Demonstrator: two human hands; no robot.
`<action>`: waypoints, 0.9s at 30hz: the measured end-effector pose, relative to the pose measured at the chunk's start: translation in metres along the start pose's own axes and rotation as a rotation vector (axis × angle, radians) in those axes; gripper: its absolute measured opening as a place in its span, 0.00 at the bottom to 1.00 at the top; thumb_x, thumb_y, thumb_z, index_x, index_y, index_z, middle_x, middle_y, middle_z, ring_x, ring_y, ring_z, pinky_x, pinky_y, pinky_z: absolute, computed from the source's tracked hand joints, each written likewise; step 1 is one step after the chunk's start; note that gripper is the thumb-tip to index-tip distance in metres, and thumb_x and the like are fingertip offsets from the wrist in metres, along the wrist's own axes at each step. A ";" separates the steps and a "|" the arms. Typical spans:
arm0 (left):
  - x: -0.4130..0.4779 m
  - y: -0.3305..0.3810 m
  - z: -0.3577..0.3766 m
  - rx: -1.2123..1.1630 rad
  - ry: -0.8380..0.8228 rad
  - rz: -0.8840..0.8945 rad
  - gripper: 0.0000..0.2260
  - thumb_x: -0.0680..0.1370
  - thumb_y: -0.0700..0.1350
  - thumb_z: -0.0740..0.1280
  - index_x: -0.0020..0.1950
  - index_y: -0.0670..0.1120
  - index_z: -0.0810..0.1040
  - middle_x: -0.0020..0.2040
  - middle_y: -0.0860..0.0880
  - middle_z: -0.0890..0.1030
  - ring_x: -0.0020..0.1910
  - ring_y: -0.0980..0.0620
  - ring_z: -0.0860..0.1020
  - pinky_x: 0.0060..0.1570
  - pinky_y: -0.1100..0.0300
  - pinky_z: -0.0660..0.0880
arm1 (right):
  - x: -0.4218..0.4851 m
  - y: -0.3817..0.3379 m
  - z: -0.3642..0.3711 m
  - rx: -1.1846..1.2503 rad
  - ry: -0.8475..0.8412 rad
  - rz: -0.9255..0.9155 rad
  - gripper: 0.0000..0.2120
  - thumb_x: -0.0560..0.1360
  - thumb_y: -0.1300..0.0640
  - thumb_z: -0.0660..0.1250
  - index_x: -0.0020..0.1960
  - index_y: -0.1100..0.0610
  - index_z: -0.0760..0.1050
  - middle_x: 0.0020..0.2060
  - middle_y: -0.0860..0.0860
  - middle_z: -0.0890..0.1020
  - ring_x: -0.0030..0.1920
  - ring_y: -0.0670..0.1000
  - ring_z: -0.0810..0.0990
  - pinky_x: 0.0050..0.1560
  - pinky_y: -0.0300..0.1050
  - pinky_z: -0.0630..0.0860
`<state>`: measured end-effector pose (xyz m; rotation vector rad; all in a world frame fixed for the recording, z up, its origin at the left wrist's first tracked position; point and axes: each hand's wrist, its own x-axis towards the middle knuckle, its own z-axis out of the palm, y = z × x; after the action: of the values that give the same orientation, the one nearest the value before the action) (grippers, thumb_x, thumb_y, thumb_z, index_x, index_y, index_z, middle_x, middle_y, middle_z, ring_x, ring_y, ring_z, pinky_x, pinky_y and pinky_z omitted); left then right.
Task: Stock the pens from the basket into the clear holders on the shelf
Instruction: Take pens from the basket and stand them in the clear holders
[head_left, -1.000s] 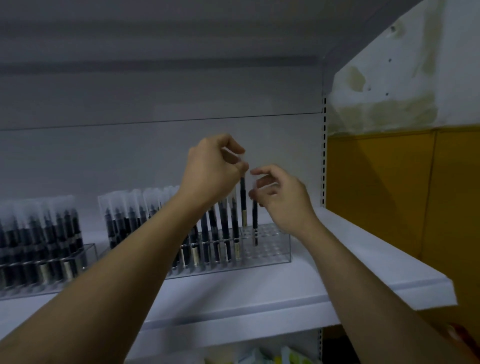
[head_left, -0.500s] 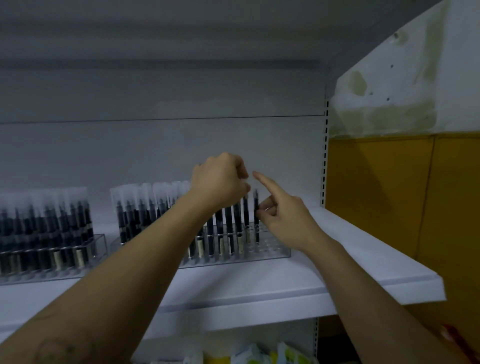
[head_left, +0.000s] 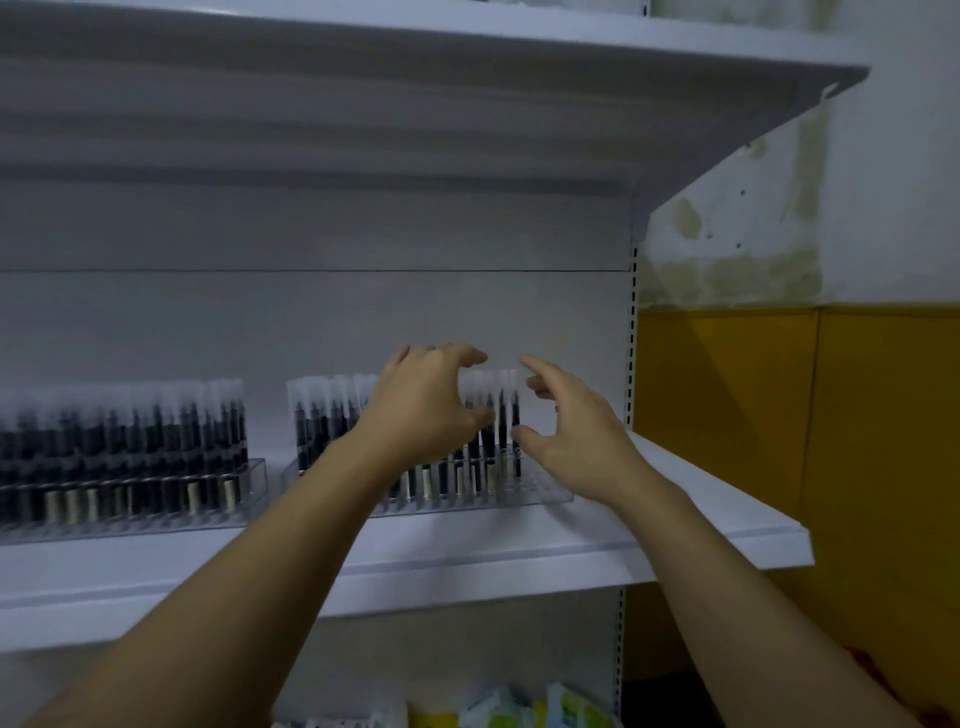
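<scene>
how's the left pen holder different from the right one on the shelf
The left holder is packed with pens across all that shows; the right holder has bare holes at its right end. The left hand and right hand are at the pens in the right holder; no hand is near the left holder. Both are clear racks standing dark pens upright on one shelf.

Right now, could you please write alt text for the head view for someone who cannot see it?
A left hand and a right hand, fingers loosely spread, flank the rightmost pens standing in a clear holder on a white shelf; a fuller second holder sits left.
</scene>
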<state>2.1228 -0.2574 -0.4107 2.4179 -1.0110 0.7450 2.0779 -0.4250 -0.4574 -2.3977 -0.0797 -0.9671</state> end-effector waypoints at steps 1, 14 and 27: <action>-0.009 0.000 -0.002 0.003 0.001 0.006 0.27 0.75 0.53 0.69 0.72 0.52 0.67 0.70 0.52 0.71 0.69 0.50 0.67 0.73 0.48 0.59 | -0.005 -0.006 0.001 -0.010 -0.008 -0.007 0.34 0.75 0.53 0.70 0.76 0.46 0.57 0.70 0.48 0.68 0.69 0.49 0.68 0.68 0.48 0.68; -0.143 -0.044 -0.006 0.148 0.000 0.034 0.28 0.76 0.57 0.68 0.73 0.52 0.66 0.71 0.51 0.70 0.70 0.50 0.66 0.72 0.54 0.57 | -0.091 -0.069 0.053 -0.076 -0.210 -0.068 0.34 0.74 0.45 0.69 0.76 0.44 0.57 0.73 0.45 0.63 0.70 0.49 0.66 0.68 0.48 0.67; -0.282 -0.112 0.072 0.160 -0.250 -0.169 0.28 0.75 0.59 0.65 0.73 0.52 0.66 0.70 0.51 0.70 0.70 0.50 0.66 0.70 0.57 0.56 | -0.202 -0.052 0.178 -0.129 -0.503 0.032 0.31 0.75 0.46 0.68 0.74 0.49 0.62 0.70 0.49 0.66 0.69 0.52 0.67 0.65 0.46 0.68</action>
<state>2.0614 -0.0778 -0.6584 2.7468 -0.8495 0.4903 2.0273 -0.2612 -0.6711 -2.6991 -0.1661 -0.3433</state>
